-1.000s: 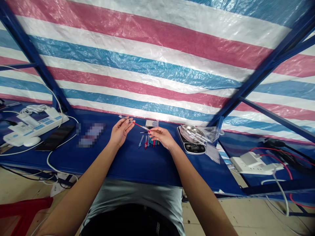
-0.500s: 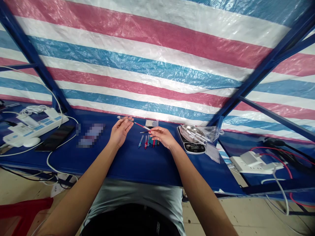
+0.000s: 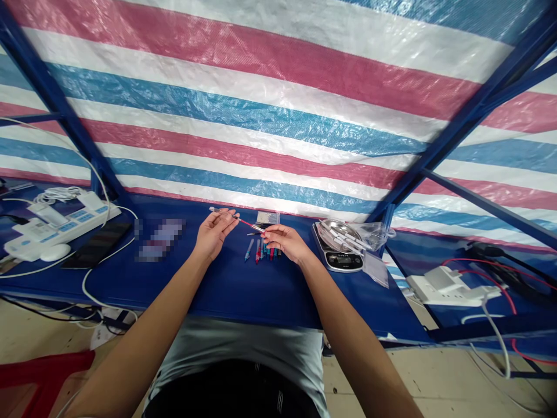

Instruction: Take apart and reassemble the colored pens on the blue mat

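My left hand (image 3: 214,232) is closed on a slim clear pen barrel (image 3: 213,209), whose end sticks out past the fingers on the left. A thin pen refill (image 3: 246,223) with a red stretch spans the gap between my hands, and my right hand (image 3: 285,242) pinches its pale right end. Whether the refill's left end is inside the barrel is too small to tell. Just below the refill, several blue, red and teal pen parts (image 3: 258,252) lie in a row on the blue table (image 3: 256,290); my right fingers partly cover them. Behind them lies a small clear bag (image 3: 267,218).
To the right stands a digital scale (image 3: 343,261) bearing a metal bowl (image 3: 334,227) and bagged white sticks. Power strips (image 3: 65,226) with cables and a dark phone (image 3: 96,245) occupy the left side. A striped tarp (image 3: 243,139) hangs behind, between blue frame posts (image 3: 452,122).
My left hand has shifted slightly right, towards my right hand, and less of the red stretch shows between them. My right hand has barely moved.
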Demonstrator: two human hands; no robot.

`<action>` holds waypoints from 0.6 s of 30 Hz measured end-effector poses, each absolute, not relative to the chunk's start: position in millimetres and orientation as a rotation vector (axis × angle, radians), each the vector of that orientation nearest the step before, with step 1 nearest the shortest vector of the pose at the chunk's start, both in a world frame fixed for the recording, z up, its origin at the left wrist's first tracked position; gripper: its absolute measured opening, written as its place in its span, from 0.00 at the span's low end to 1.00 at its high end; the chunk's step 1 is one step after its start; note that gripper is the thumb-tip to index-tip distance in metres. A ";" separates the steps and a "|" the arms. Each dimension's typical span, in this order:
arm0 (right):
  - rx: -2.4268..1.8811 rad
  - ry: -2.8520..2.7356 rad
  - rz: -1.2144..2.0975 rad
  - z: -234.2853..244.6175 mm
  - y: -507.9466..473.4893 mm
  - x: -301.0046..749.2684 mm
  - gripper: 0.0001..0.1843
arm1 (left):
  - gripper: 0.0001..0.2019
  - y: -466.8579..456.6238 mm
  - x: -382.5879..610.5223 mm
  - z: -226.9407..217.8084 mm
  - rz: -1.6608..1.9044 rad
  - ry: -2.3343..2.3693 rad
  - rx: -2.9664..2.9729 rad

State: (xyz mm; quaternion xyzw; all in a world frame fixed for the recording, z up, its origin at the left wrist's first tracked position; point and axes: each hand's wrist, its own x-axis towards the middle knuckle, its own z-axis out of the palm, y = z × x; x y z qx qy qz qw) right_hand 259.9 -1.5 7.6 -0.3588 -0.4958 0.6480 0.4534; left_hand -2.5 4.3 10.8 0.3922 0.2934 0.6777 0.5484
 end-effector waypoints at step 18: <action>-0.888 -1.713 1.353 8.3 -4.8 252.9 0.27 | 0.20 -5.0 10.7 8.0 1.448 0.694 1.016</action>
